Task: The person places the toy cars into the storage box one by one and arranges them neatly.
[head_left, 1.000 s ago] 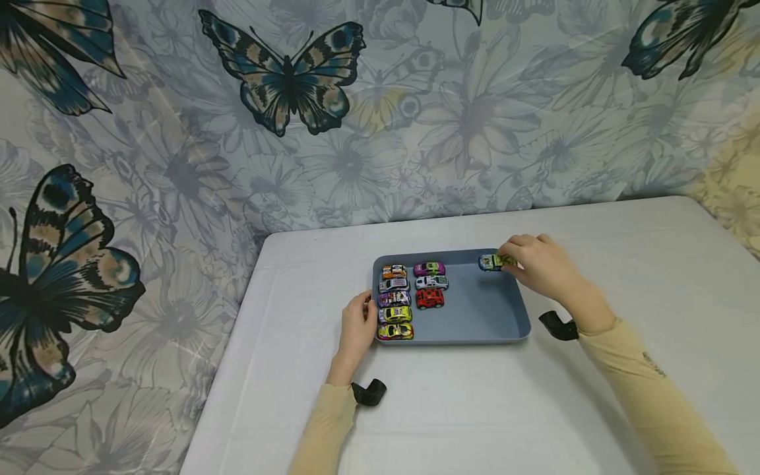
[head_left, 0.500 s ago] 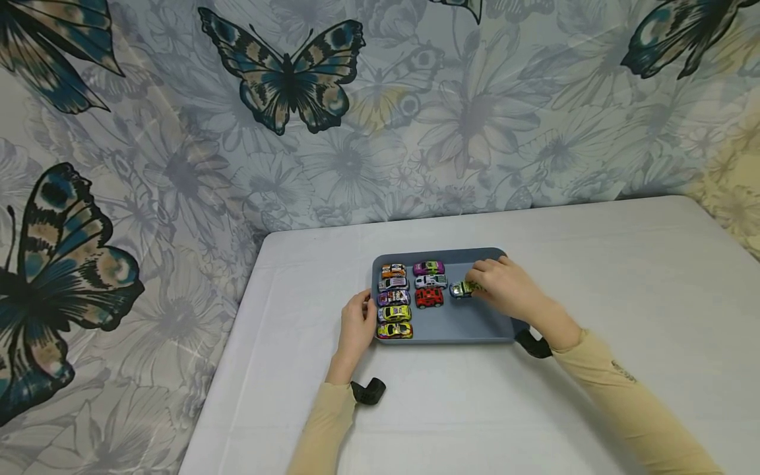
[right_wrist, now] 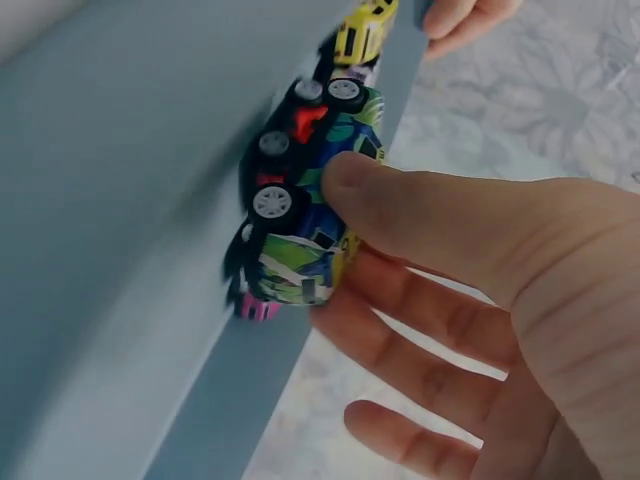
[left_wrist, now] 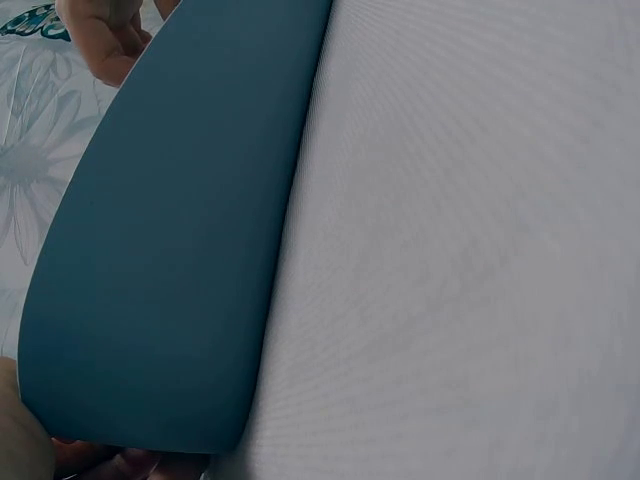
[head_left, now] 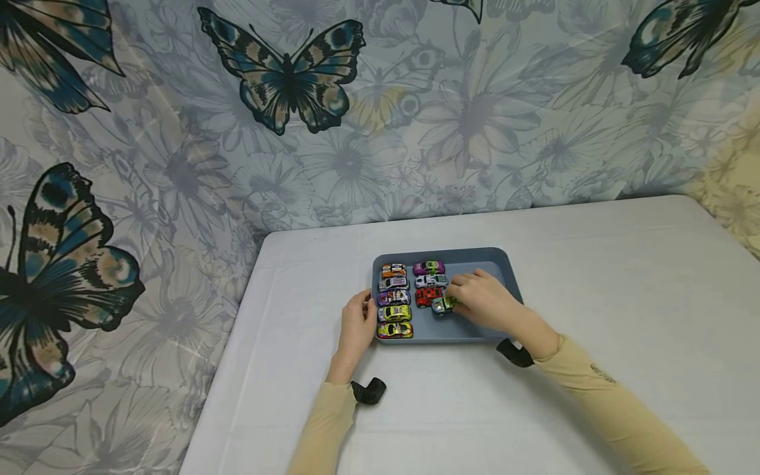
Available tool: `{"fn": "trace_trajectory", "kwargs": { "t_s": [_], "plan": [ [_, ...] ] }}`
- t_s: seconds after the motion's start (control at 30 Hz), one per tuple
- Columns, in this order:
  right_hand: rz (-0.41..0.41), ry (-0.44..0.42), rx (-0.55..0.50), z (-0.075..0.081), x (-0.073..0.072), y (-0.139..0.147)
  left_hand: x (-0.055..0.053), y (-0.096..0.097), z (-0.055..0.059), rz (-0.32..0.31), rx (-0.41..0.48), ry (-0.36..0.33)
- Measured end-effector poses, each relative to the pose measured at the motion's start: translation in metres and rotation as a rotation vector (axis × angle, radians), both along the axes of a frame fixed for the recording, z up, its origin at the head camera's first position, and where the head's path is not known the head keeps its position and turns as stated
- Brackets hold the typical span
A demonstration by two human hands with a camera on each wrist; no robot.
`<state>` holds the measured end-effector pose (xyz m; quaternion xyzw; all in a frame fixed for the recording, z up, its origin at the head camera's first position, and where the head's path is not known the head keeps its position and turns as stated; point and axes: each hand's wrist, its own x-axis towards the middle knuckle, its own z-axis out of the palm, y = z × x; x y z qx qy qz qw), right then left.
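My right hand (head_left: 483, 300) pinches a green-and-blue toy car (head_left: 442, 306) between thumb and fingers, low inside the grey-blue tray (head_left: 427, 331). The right wrist view shows this car (right_wrist: 292, 268) tilted, its white-hubbed wheels facing the camera. Just behind and left of it is a red toy car (head_left: 429, 297); a white car (head_left: 431, 281) and a purple-and-green one (head_left: 429, 268) stand farther back in the same column. At the tray's left rim, my left hand (head_left: 357, 324) grips the edge with curled fingers. The left wrist view shows mostly the tray's outer wall (left_wrist: 160, 240).
Along the tray's left side runs a column of several toy cars, from an orange one (head_left: 394, 270) at the back to a yellow one (head_left: 395, 330) in front. A white cloth covers the table (head_left: 439, 409); a butterfly-patterned fabric (head_left: 356, 165) hangs behind it.
My right hand has carried the green-and-blue car from the tray's back right corner leftward and toward the front, beside the red car. The left hand has stayed at the rim.
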<state>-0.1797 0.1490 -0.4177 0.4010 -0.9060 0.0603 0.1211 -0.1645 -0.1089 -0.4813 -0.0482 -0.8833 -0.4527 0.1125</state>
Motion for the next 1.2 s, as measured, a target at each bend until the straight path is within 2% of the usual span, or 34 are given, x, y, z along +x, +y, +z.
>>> {"fn": "trace_trajectory", "kwargs": {
  "t_s": [0.2, 0.73, 1.2],
  "plan": [
    [0.007, -0.023, 0.044, 0.0, 0.003, -0.01, 0.001, 0.0, 0.001, -0.002, -0.002, 0.006],
    [-0.003, -0.071, 0.054, -0.01, 0.004, -0.026, 0.0, 0.0, 0.0, -0.004, -0.01, 0.017],
    [-0.014, -0.045, 0.065, -0.015, 0.005, -0.029, 0.0, 0.0, 0.0, 0.006, -0.012, 0.015]
  ]
}}
